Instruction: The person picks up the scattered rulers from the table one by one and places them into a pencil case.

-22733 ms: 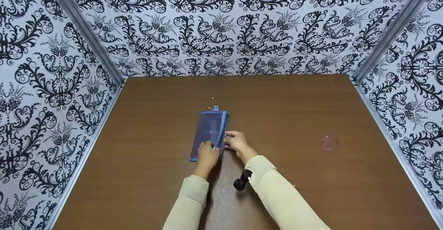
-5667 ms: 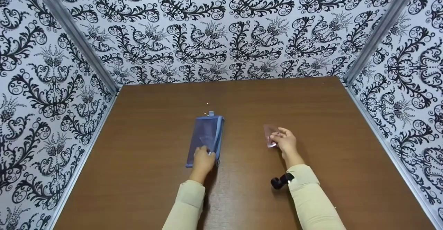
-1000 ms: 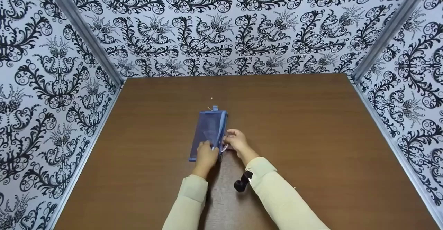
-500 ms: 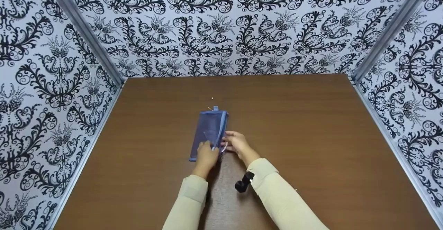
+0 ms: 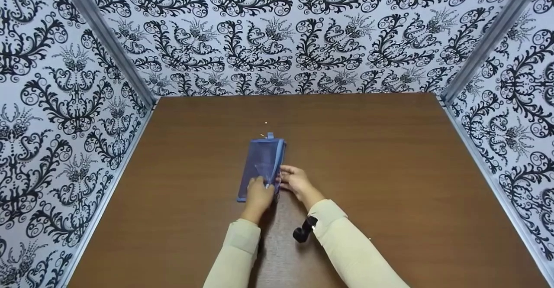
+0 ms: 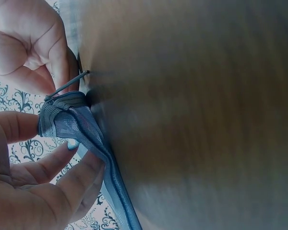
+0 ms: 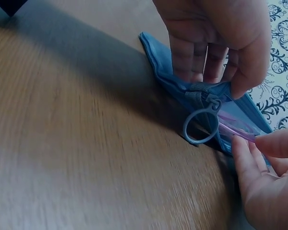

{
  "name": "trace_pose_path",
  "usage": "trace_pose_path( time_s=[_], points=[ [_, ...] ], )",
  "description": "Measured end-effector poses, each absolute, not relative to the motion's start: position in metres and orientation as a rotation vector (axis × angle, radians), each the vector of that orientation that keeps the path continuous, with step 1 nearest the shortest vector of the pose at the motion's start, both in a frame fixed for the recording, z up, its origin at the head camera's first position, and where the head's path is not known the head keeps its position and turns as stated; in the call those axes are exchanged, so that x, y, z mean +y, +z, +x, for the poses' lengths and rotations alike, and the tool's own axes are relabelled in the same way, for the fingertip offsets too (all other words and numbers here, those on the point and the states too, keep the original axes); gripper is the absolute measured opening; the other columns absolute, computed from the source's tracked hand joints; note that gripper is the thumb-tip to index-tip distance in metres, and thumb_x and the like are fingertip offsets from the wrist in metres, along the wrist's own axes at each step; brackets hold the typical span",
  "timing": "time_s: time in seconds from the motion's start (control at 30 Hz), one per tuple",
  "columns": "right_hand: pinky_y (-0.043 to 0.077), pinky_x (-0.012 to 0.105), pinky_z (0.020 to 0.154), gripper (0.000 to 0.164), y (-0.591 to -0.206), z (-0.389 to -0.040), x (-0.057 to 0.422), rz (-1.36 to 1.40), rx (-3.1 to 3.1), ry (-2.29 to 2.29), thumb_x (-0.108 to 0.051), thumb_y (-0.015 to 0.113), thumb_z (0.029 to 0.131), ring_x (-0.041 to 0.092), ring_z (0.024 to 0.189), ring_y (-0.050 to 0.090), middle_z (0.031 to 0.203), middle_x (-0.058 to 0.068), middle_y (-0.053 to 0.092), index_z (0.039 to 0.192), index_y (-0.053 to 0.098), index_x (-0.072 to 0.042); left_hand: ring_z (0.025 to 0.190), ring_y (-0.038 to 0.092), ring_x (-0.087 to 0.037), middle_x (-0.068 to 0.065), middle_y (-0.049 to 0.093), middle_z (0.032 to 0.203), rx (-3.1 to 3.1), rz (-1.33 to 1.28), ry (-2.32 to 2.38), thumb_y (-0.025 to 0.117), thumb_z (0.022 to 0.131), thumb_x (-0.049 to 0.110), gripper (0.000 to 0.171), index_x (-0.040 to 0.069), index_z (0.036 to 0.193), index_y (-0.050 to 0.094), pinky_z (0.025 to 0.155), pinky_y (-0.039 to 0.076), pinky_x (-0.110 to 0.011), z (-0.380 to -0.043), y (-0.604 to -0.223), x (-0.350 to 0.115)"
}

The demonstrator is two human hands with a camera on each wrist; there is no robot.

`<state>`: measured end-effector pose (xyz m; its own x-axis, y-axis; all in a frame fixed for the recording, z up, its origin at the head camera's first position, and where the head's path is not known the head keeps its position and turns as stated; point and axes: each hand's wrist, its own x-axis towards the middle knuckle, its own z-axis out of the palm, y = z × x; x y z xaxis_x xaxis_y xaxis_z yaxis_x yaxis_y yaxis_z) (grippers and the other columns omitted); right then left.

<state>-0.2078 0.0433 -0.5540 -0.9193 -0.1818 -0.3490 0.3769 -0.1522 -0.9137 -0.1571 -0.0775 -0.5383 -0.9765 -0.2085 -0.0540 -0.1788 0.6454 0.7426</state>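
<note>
A blue mesh zip pouch [image 5: 259, 156] lies lengthwise on the table. My left hand [image 5: 259, 192] grips its right edge near the close end, holding the zipped side up and apart. In the right wrist view, a ring-shaped zipper pull [image 7: 201, 126] hangs beside the left hand's fingers [image 7: 189, 60]. My right hand [image 5: 297, 182] pinches a pink see-through protractor [image 7: 235, 128] between thumb and fingertips at the pouch mouth. Most of the protractor sits inside the mouth, partly hidden by the mesh. A pale triangular outline [image 5: 262, 171] shows through the pouch.
The brown wooden table [image 5: 368, 149] spreads around the pouch. Patterned panels [image 5: 277, 37] with grey metal edging stand behind and on both sides. Tiny pale bits [image 5: 263, 135] lie just beyond the pouch. A black camera [image 5: 303, 231] juts from my right wrist.
The protractor first lay at the right of the table, then my right hand carried it over. Over the last second it has slid deeper into the pouch; my left hand has kept its grip.
</note>
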Motion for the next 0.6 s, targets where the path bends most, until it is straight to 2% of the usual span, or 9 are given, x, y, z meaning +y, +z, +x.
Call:
trace_pose_path(
  time_s=[0.2, 0.27, 0.37, 0.5, 0.6],
  points=[
    [0.055, 0.032, 0.078, 0.04, -0.546, -0.205, 0.041, 0.253, 1.762, -2.152, 0.015, 0.044, 0.09, 0.016, 0.08, 0.062, 0.101, 0.018, 0.064, 0.13, 0.048, 0.015, 0.108, 0.053, -0.044, -0.026, 0.055, 0.11, -2.81, 0.329, -1.255, 0.063, 0.083, 0.011, 0.037, -0.012, 0.113, 0.06, 0.094, 0.043, -0.051, -0.157, -0.539, -0.078],
    [0.055, 0.033, 0.078, 0.039, -0.549, -0.207, 0.04, 0.24, 1.792, -2.154, 0.015, 0.046, 0.09, 0.019, 0.082, 0.064, 0.099, 0.017, 0.064, 0.129, 0.05, 0.013, 0.109, 0.053, -0.044, -0.026, 0.054, 0.111, -2.814, 0.329, -1.255, 0.062, 0.083, 0.011, 0.038, -0.012, 0.114, 0.059, 0.095, 0.043, -0.051, -0.157, -0.539, -0.078],
    [0.056, 0.034, 0.074, 0.038, -0.626, -0.245, 0.04, 0.173, 1.814, -2.184, 0.013, 0.051, 0.088, 0.022, 0.083, 0.066, 0.097, 0.015, 0.066, 0.125, 0.056, 0.008, 0.111, 0.052, -0.044, -0.028, 0.054, 0.113, -2.82, 0.331, -1.262, 0.061, 0.084, 0.011, 0.041, -0.013, 0.117, 0.058, 0.096, 0.042, -0.051, -0.157, -0.538, -0.078],
    [0.057, 0.036, 0.066, 0.038, -0.783, -0.324, 0.038, 0.144, 1.833, -2.198, 0.007, 0.062, 0.083, 0.023, 0.082, 0.069, 0.097, 0.01, 0.069, 0.118, 0.066, -0.007, 0.114, 0.05, -0.045, -0.029, 0.053, 0.116, -2.824, 0.342, -1.269, 0.061, 0.085, 0.011, 0.044, -0.014, 0.121, 0.056, 0.098, 0.041, -0.051, -0.157, -0.537, -0.077],
    [0.057, 0.039, 0.067, 0.039, -0.837, -0.353, 0.035, 0.178, 1.859, -2.176, 0.006, 0.065, 0.081, 0.024, 0.084, 0.069, 0.1, 0.01, 0.069, 0.116, 0.067, -0.012, 0.115, 0.05, -0.045, -0.03, 0.053, 0.118, -2.831, 0.344, -1.278, 0.06, 0.087, 0.012, 0.045, -0.014, 0.122, 0.055, 0.098, 0.041, -0.052, -0.156, -0.536, -0.077]
  ],
)
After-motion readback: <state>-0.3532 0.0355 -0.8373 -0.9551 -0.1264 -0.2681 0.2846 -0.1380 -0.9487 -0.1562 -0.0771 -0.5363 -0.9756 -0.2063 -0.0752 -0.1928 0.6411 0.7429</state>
